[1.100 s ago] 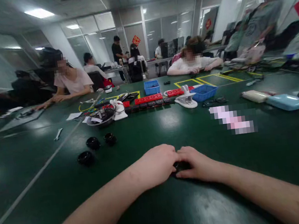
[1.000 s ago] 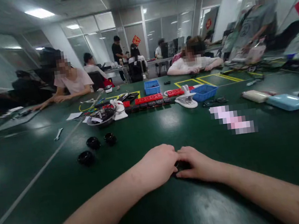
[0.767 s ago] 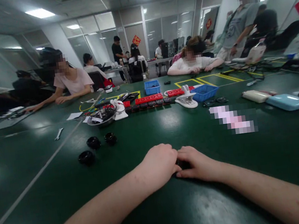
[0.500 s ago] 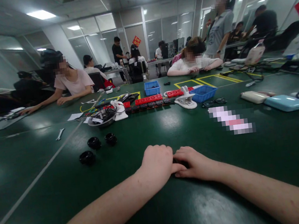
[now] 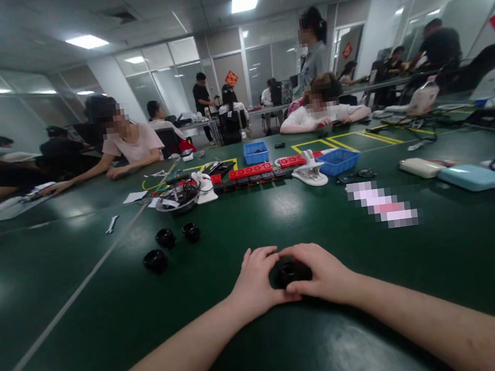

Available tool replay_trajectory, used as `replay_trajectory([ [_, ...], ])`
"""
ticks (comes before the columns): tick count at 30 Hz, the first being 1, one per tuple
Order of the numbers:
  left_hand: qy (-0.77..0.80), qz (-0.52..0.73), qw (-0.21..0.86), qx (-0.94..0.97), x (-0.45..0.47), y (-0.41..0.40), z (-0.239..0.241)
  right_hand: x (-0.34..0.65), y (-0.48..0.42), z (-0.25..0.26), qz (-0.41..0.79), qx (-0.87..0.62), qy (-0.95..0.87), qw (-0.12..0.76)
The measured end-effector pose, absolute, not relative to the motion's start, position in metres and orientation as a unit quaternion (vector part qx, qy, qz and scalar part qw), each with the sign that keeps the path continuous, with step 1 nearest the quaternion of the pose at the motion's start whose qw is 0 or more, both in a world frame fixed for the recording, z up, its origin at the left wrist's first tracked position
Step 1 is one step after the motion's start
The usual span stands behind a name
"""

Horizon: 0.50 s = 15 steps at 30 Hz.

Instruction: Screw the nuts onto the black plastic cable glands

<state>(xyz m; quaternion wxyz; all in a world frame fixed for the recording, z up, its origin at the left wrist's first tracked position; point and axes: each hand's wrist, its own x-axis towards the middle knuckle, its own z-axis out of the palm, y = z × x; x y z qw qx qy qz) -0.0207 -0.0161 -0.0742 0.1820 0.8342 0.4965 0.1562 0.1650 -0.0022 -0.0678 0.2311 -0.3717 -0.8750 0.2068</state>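
Between my two hands is a small, glossy black cup-like piece [image 5: 287,271] with a round opening on top; its exact kind is unclear. My left hand [image 5: 254,278] curls around its left side, thumb low in front. My right hand [image 5: 323,269] wraps the right side, fingertips meeting the left fingers and thumb close to the left thumb. Both hands rest low over the green table [image 5: 231,344]. Off to the left stand three similar black pieces: one nearest [image 5: 155,260], one behind it [image 5: 165,238], and another to the right [image 5: 190,232].
A small wrench [image 5: 111,224] lies at left. Farther back are a metal bowl of cables [image 5: 177,201], red power strips [image 5: 250,171], a white clamp base [image 5: 309,172] and blue bins [image 5: 338,162]. At right lie a light-blue case [image 5: 472,176] and eyeglasses [image 5: 357,176]. Several people sit around.
My left hand has turned and opened from a closed, knuckles-up pose, uncovering the black cup-like piece between the hands. The view has shifted slightly. A standing person behind has moved left.
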Motion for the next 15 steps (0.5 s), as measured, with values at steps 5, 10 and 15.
replay_trajectory([
  [5, 0.482, 0.191, 0.188, 0.835, -0.015, -0.015, -0.077, 0.158, -0.007, -0.067, 0.183, -0.378, -0.883, 0.208],
  [10, 0.478, 0.207, 0.196, 0.831, -0.017, -0.016, -0.078, 0.163, -0.003, -0.069, 0.18, -0.369, -0.856, 0.314],
  [15, 0.479, 0.207, 0.207, 0.828, -0.019, -0.017, -0.077, 0.174, 0.01, -0.073, 0.22, -0.45, -0.759, 0.415],
])
